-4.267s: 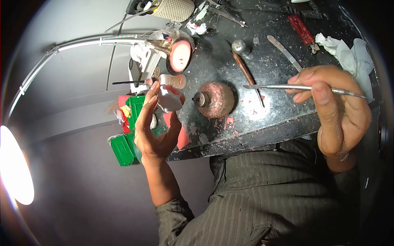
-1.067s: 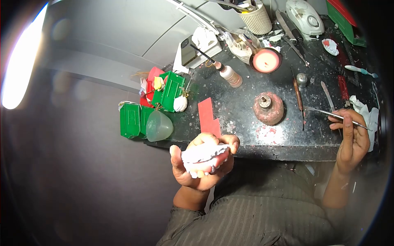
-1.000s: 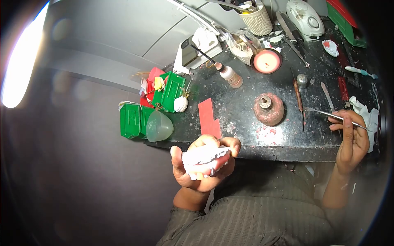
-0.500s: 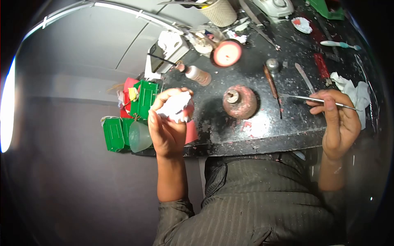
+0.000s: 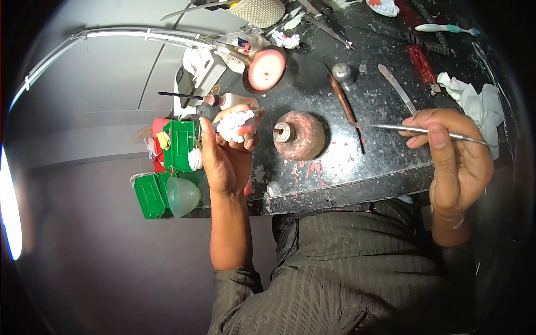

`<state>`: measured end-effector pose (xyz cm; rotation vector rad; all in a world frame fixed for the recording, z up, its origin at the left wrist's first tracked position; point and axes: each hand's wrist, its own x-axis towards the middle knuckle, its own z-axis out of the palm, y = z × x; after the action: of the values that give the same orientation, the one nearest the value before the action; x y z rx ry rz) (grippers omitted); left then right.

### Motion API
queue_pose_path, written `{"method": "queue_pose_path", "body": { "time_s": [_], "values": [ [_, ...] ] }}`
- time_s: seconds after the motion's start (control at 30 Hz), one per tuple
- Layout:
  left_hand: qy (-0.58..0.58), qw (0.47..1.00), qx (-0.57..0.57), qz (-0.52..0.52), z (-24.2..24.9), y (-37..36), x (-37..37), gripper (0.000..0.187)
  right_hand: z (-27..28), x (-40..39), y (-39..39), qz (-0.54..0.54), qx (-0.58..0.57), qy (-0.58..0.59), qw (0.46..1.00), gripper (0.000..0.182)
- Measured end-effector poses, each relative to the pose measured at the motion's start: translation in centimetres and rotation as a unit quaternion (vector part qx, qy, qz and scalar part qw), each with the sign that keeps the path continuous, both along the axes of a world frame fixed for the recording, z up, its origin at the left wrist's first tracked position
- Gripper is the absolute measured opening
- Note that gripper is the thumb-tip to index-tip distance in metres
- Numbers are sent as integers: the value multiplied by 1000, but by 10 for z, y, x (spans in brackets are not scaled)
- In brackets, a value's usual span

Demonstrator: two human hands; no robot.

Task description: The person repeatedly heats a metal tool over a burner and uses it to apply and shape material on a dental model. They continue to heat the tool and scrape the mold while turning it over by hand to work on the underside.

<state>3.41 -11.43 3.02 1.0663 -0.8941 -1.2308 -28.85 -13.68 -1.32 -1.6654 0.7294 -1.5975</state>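
My left hand (image 5: 224,170) is raised at the front left of the bench, fingers closed round a white plaster dental cast (image 5: 234,126) with pink wax on it. Some of the cast is hidden by the fingers. Over the right side of the bench, my right hand (image 5: 459,159) pinches a thin metal wax carver (image 5: 410,129), its tip pointing left. Between the hands stands a round, pink-stained spirit burner (image 5: 307,135). A wooden-handled wax knife (image 5: 341,100) lies to the burner's right, close to the carver's tip.
A bowl of pink wax (image 5: 267,70) and a small bottle (image 5: 233,100) stand beyond my left hand. Green bins (image 5: 181,145) and a translucent cup (image 5: 183,196) are at the left edge. A metal spatula (image 5: 396,86), red-handled tool (image 5: 421,62), toothbrush (image 5: 446,28) and crumpled tissue (image 5: 483,114) lie right.
The view has shifted, so the bench items appear further left and higher. My left hand has turned the cast, showing a different side with pink wax. My right hand keeps hold of the carver.
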Motion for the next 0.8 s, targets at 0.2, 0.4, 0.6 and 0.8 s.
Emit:
{"method": "queue_pose_path", "body": {
  "time_s": [0.2, 0.4, 0.6, 0.8],
  "values": [
    [-41, 999, -13, 8, -1, -4, -5, 64, 1, 2, 1, -8, 4, -7, 1000, 18],
    [-70, 997, 4, 42, 3, -4, -19, 66, -1, 0, 0, -1, -2, -4, 1000, 18],
    [-26, 999, -23, -16, 1, 5, 5, 66, 2, 3, 1, -5, 2, -6, 1000, 18],
    [177, 983, -57, -11, 14, 61, 4, 75, 0, 8, 3, -25, 21, -54, 998, 13]
  ]
}}
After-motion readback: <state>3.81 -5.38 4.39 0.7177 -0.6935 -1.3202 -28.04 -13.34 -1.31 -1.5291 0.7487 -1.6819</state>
